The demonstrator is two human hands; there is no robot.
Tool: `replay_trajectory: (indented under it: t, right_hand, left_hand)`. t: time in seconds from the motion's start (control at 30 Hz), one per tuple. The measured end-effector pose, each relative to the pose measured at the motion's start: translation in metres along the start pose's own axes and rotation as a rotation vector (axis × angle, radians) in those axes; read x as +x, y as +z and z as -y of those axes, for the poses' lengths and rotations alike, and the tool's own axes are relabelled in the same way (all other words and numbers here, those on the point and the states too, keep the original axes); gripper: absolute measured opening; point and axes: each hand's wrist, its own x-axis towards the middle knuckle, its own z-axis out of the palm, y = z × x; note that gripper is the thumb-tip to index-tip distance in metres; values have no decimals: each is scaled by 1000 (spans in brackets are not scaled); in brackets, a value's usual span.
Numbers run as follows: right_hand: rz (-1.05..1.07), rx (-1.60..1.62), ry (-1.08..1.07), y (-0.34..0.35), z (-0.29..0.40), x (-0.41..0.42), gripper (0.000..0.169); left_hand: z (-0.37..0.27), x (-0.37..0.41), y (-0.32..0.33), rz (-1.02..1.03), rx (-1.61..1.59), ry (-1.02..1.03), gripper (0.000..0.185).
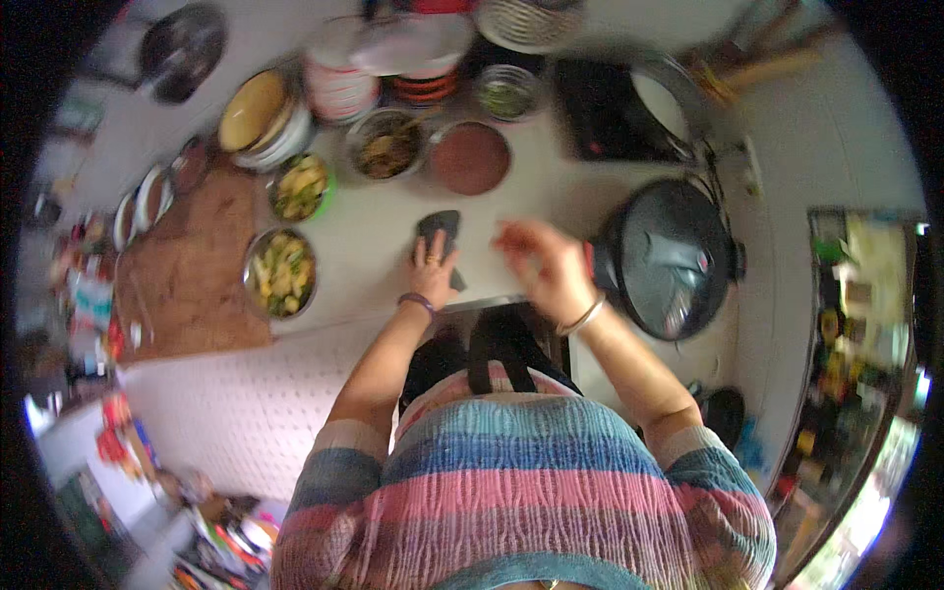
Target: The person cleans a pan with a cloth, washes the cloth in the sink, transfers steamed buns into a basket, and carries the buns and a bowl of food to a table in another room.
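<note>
My left hand (434, 274) presses down on a dark grey cloth (441, 221) on the pale countertop (361, 243), its fingers spread over the cloth. A ring and a dark bracelet are on this hand and wrist. Blurred by motion, my right hand (549, 269) is raised over the counter with loosely bent fingers and nothing visible in it. Just right of it sits a black electric pan with its lid on (671, 258). Beyond my hands stand a bowl of reddish-brown contents (470, 158) and a metal bowl of dark food with a utensil (386, 144).
Two bowls of chopped vegetables (280, 273) (301, 188) stand at the left, beside a brown board (199, 273). Stacked bowls (258, 118), a glass bowl of something green (507, 92) and a black cooktop (605, 110) line the back. A cable runs behind the pan.
</note>
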Motion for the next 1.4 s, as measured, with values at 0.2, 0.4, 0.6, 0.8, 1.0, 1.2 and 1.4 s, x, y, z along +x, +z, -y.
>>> replay_trajectory:
  t: [0.2,0.4,0.6,0.8,1.0,1.2,1.4]
  right_hand:
    - [-71,-71,552,30,-43,-177,26]
    - [-348,346,815,83,-59,-263,48]
    - [-505,163,613,97,-7,-290,48]
    - [-1001,442,796,90,-7,-370,18]
    - [-1283,1076,508,46,25,-424,14]
    - [-1164,1071,498,7,28,-467,16]
    - [-715,261,325,-16,25,-454,21]
  left_hand:
    - [22,3,22,-289,11,156,31]
    - [-32,-35,22,488,-1280,-26,29]
    - [-110,-125,-13,1126,-1532,89,56]
    - [-138,-160,3,1260,-1823,-47,66]
    - [-195,-168,19,1319,-1432,108,46]
    - [-246,-190,85,1198,-1491,37,34]
    - [-278,-247,125,684,-1629,-247,39]
